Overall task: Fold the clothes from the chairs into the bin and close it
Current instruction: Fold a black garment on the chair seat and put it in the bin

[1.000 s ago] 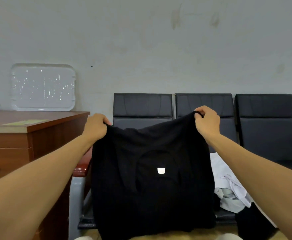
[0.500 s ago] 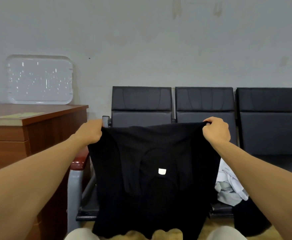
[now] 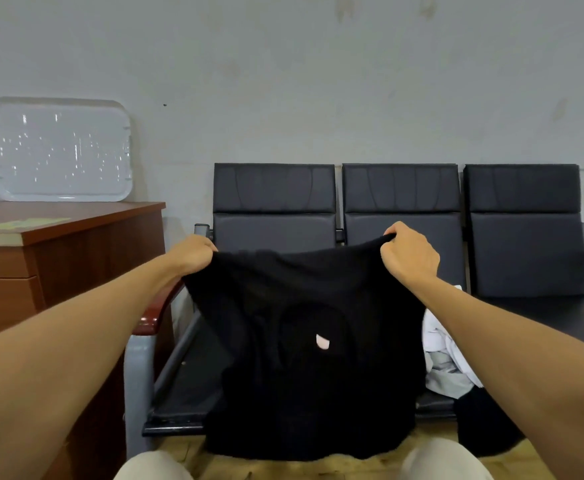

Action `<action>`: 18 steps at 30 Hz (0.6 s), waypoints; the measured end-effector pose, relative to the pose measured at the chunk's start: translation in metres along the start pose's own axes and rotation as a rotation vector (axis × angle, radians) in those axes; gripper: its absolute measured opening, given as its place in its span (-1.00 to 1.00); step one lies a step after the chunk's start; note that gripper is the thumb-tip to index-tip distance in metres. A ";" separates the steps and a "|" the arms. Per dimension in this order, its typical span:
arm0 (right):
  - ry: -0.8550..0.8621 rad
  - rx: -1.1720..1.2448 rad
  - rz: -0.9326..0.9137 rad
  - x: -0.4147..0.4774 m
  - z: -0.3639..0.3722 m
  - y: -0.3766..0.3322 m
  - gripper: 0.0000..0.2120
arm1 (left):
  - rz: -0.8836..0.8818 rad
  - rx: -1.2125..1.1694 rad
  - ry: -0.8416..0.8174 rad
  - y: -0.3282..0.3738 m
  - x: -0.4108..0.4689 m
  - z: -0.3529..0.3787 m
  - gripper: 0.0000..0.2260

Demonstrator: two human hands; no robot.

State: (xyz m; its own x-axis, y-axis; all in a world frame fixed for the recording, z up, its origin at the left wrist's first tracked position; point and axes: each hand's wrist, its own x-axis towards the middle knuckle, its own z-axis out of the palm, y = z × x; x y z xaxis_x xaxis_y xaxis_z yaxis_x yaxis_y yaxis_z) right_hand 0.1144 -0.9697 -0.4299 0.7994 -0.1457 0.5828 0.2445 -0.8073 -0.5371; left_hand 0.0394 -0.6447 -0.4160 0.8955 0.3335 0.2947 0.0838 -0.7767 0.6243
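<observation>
- The left hand (image 3: 193, 252) grips one top corner of a black shirt (image 3: 304, 375), its fingers curled tight round the cloth.
- The right hand (image 3: 408, 258) grips the other top corner, fingers and thumb closed on a bunched fold of the edge.
- Both arms reach forward, and the shirt hangs spread between the hands in front of the chairs (image 3: 275, 202). Its top edge sags a little in the middle, and its lower part drapes over the front edge of the seats.
- A small white tag (image 3: 322, 341) shows inside the shirt's neck opening. It is too small for any writing to be read.
- The chairs are three black padded seats joined in a row against a grey wall (image 3: 318, 81).
- White clothes (image 3: 446, 362) lie crumpled on the middle seat, just right of the shirt and partly behind the right forearm.
- A dark cloth (image 3: 484, 424) hangs off the seat edge below the white clothes.
- A brown desk (image 3: 76, 244) stands left of the chairs.
- A yellow-green paper (image 3: 20, 224) lies flat on the desk. Its print cannot be read.
- A clear tray (image 3: 60, 150) stands on the desk, leaning on the wall.
- The person's knees (image 3: 152, 467), in pale trousers, show at the bottom edge.
</observation>
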 end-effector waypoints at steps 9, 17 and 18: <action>-0.185 0.016 -0.058 0.004 0.012 0.007 -0.83 | 0.267 0.324 -0.300 -0.013 -0.001 0.005 -0.85; -0.047 0.011 0.066 0.013 0.006 0.015 -0.64 | 0.152 0.277 -0.079 -0.020 0.001 -0.003 -0.81; -0.045 -0.023 0.067 0.012 0.007 0.015 -0.65 | 0.142 0.305 -0.072 -0.020 0.001 -0.005 -0.81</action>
State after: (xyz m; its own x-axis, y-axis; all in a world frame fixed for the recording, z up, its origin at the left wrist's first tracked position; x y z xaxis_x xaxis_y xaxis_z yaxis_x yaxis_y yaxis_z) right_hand 0.1315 -0.9802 -0.4350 0.8378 -0.1742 0.5175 0.1772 -0.8098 -0.5594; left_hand 0.0367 -0.6265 -0.4243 0.9353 0.1803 0.3046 0.0731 -0.9404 0.3321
